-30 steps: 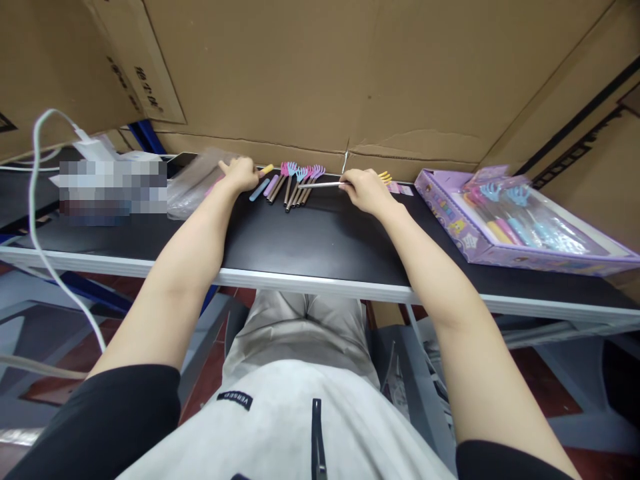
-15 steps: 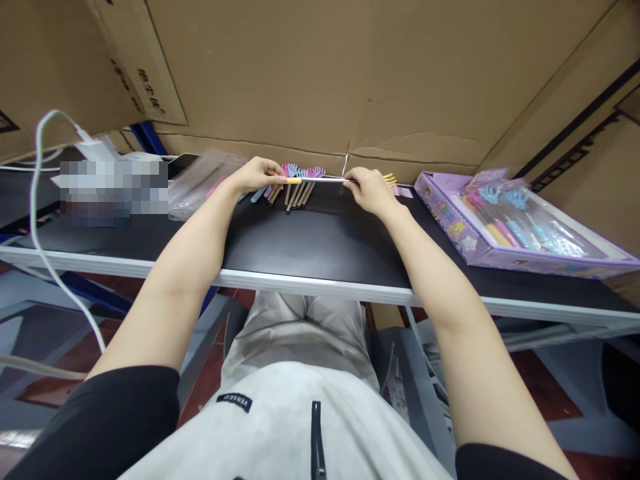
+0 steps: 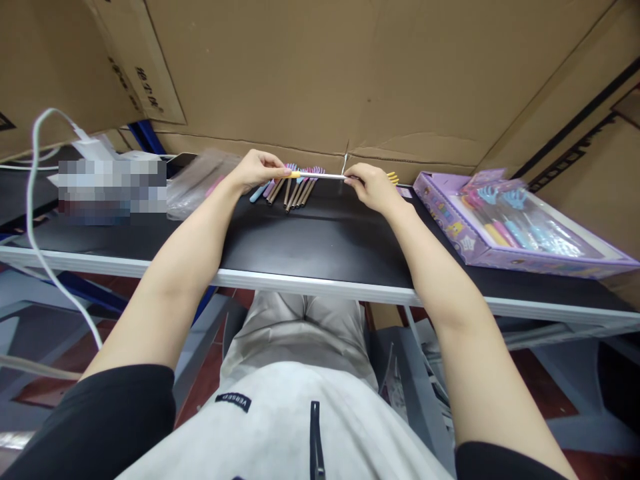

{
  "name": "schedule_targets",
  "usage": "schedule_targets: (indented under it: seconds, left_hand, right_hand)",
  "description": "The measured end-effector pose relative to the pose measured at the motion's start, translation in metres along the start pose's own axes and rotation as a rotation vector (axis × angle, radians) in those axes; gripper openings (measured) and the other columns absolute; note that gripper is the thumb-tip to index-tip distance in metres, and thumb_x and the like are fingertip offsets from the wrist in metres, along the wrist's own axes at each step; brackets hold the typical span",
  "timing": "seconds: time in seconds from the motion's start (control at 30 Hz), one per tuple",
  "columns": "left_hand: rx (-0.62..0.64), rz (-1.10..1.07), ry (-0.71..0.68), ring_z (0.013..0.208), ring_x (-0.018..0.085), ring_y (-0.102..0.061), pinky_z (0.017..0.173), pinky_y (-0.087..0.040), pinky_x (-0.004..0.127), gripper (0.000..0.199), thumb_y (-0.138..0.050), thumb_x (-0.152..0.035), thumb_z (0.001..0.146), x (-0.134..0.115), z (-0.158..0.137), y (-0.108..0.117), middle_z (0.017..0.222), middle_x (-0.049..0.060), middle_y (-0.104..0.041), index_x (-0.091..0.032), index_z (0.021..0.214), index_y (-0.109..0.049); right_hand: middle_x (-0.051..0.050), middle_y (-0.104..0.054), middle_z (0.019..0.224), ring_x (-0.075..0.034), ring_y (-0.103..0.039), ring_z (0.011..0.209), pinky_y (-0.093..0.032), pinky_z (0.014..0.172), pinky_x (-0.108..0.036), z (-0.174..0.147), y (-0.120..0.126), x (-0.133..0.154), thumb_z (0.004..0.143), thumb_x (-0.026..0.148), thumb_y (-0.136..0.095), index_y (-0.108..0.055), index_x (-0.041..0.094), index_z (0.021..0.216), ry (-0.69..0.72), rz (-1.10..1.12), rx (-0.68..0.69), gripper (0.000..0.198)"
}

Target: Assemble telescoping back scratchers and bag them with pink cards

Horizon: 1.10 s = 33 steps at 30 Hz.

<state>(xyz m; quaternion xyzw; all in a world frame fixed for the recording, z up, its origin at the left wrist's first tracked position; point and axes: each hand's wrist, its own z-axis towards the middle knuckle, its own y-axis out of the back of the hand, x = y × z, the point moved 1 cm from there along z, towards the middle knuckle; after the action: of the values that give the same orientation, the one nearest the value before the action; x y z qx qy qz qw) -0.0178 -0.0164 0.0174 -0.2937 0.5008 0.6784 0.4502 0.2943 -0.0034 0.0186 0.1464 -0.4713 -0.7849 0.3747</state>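
A back scratcher with a yellow handle, a thin metal rod and a yellow claw is stretched level between my hands, above the black table. My left hand pinches its yellow handle. On the other side, my right hand is closed on the rod near the yellow claw, whose tines stick out past my fingers. Behind and below the rod lie several metal rods with pink, blue and purple claws. A few coloured handles lie close to my left hand.
On the right stands a purple display box with bagged back scratchers in it. Clear plastic bags lie at the left, near a white cable and a blurred-out patch. A cardboard wall rises behind the table.
Both hands still hold the back scratcher at its two ends. My left hand has shifted slightly up, and the rod sits a little higher.
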Motion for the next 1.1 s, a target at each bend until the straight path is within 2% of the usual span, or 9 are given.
schedule_targets:
  seconds: [0.23, 0.5, 0.8, 1.1]
  left_hand:
    - [0.021, 0.034, -0.11, 0.062, 0.015, -0.06, 0.058, -0.045, 0.025, 0.038, -0.096, -0.044, 0.073, -0.006, 0.002, 0.003, 0.06, 0.002, -0.062, -0.015, 0.077, -0.071]
    - [0.039, 0.081, -0.157, 0.071, 0.018, -0.063, 0.066, -0.049, 0.028, 0.036, -0.093, -0.041, 0.076, -0.013, 0.0, 0.006, 0.065, 0.004, -0.063, -0.016, 0.077, -0.068]
    - [0.089, 0.1, -0.23, 0.069, 0.016, -0.06, 0.063, -0.045, 0.026, 0.034, -0.09, -0.043, 0.079, -0.014, 0.0, -0.026, 0.068, 0.003, -0.064, -0.017, 0.076, -0.069]
    - [0.079, 0.052, -0.272, 0.068, 0.015, -0.056, 0.064, -0.044, 0.027, 0.039, -0.09, -0.049, 0.08, -0.019, -0.007, -0.043, 0.066, 0.001, -0.062, -0.018, 0.073, -0.067]
  right_hand:
    - [-0.015, -0.076, 0.112, -0.032, -0.067, 0.105, -0.049, 0.097, -0.046, -0.001, 0.006, 0.001, 0.107, 0.033, -0.046, -0.076, 0.021, 0.113, -0.011, -0.017, -0.032, 0.033]
    - [-0.015, -0.076, 0.11, -0.033, -0.067, 0.104, -0.049, 0.097, -0.047, -0.002, 0.01, 0.004, 0.107, 0.036, -0.05, -0.076, 0.021, 0.115, -0.008, -0.027, -0.035, 0.031]
    - [-0.015, -0.076, 0.111, -0.033, -0.067, 0.106, -0.049, 0.095, -0.044, 0.001, -0.005, 0.019, 0.106, 0.031, -0.049, -0.074, 0.02, 0.113, 0.048, 0.003, -0.028, 0.028]
    - [-0.016, -0.075, 0.11, -0.032, -0.065, 0.103, -0.047, 0.094, -0.043, 0.002, -0.006, 0.027, 0.104, 0.026, -0.045, -0.073, 0.019, 0.111, 0.052, -0.001, -0.018, 0.029]
